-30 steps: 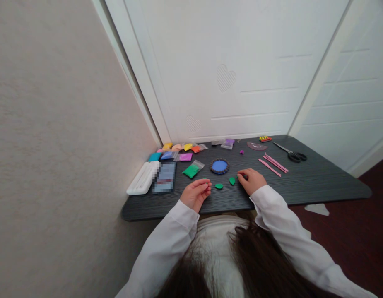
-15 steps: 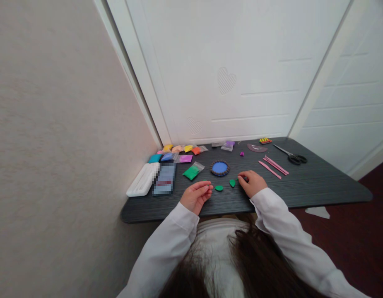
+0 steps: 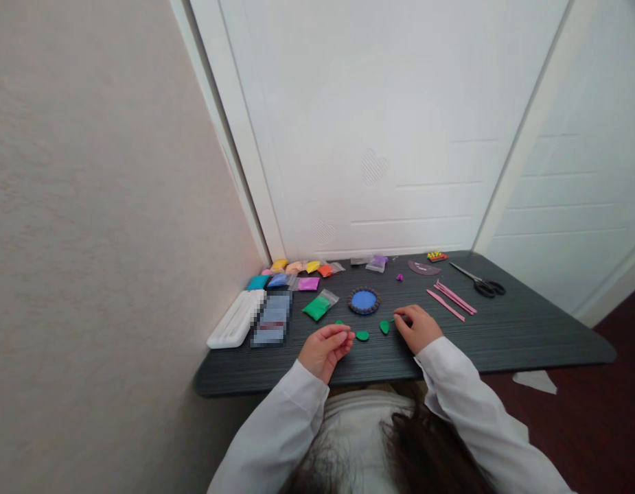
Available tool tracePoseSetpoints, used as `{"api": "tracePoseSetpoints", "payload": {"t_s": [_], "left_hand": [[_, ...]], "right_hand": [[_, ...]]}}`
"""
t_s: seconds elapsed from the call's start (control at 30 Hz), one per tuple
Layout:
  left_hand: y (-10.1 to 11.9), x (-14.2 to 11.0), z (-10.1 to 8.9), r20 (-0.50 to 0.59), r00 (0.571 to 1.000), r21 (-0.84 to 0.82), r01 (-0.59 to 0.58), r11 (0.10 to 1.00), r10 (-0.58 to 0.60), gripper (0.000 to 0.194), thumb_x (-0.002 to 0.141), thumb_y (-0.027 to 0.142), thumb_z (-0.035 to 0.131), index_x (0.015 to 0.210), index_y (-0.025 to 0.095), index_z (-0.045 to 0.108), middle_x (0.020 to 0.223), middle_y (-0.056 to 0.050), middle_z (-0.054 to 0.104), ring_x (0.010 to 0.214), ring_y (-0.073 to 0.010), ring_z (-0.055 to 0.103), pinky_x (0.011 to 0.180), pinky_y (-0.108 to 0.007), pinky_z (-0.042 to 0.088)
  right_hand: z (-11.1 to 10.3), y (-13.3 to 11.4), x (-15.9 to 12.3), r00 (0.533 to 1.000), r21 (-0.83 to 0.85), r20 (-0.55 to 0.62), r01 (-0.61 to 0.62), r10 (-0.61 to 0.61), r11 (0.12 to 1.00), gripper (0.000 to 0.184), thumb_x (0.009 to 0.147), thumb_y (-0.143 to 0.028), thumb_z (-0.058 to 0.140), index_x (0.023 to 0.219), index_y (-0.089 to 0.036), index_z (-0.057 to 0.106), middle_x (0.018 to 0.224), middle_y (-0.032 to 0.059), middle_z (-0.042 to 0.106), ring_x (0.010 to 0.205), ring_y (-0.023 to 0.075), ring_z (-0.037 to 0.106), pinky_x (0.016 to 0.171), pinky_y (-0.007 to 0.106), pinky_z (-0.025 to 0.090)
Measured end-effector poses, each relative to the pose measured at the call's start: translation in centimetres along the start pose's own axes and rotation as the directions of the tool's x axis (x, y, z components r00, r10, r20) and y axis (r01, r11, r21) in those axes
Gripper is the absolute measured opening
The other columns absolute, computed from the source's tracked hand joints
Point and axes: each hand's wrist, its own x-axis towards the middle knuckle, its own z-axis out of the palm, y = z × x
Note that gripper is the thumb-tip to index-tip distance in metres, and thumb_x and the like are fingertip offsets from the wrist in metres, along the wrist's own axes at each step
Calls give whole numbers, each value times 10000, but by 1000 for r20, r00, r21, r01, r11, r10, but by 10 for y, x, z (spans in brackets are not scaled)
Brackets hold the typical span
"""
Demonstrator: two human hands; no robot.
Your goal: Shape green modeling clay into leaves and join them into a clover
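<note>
My left hand is closed in a pinch over the table's near side, thumb against fingertips; whatever lies between them is too small to make out. Just right of its fingertips lies a flat green clay leaf. A second green leaf rests between the hands, closer to my right hand. That hand is bent down to the tabletop with its fingers together on a small green clay piece, mostly hidden under them. Behind the left hand another bit of green clay peeks out.
Beyond the hands sits a blue disc with a brown beaded rim. A green clay bag and several coloured bags line the left and back. White tray stands left; pink tools and scissors lie right on the dark table.
The view has tilted up, so the table and hands sit lower in the picture. Both hands keep nearly the same pose and place among the green leaves.
</note>
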Motion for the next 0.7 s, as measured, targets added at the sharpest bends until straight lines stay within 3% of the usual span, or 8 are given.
{"api": "tracePoseSetpoints", "payload": {"t_s": [0.5,0.7], "left_hand": [[-2,0,-1,-9,1000,7,-4,1000,4,199,528,123,765,698,86,668,626,-67,676,544,-87,601,560,-195,486],[-3,3,-1,-16,999,-5,-29,1000,29,195,524,141,773,675,96,659,648,-46,672,564,-70,589,553,-167,471]], "right_hand": [[0,-2,-2,997,53,-48,55,-52,997,241,780,-302,460,863,-184,652,898,82,640,840,205,604,781,354,470],[-1,-1,-2,995,56,-69,74,-70,996,225,784,-294,459,853,-202,652,892,63,644,855,186,598,792,323,469]]}}
